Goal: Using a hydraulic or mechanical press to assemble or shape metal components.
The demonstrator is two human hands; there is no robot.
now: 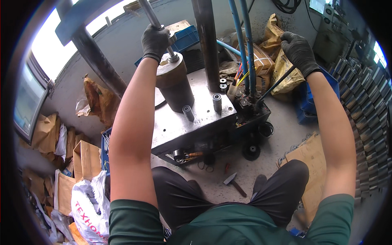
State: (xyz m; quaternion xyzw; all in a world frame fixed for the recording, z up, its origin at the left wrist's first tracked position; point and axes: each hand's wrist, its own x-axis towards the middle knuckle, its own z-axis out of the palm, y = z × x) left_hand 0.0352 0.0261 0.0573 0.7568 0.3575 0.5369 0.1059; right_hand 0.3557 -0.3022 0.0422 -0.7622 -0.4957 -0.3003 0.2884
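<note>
My left hand (155, 43), in a dark glove, is wrapped round an upright metal shaft (150, 13) at the press. Beside its fingers, a ring-shaped collar (172, 38) sits on the shaft. The shaft's lower end meets the top of a thick metal cylinder (175, 87) standing on the steel press table (171, 130). My right hand (300, 53), gloved too, is closed at the upper end of a dark lever (277, 83) that slants up from the pump base. Two small bearing stacks, one (188, 113) leaning and one (217, 102) upright, stand nearer me on the table.
A dark press column (207, 45) rises behind the cylinder. Blue pipes (249, 49) run up beside it. A hammer (234, 183) lies on the floor by my feet. Metal tubes (363, 126) are stacked at right; a white sack (90, 208) and cardboard boxes (86, 161) are at left.
</note>
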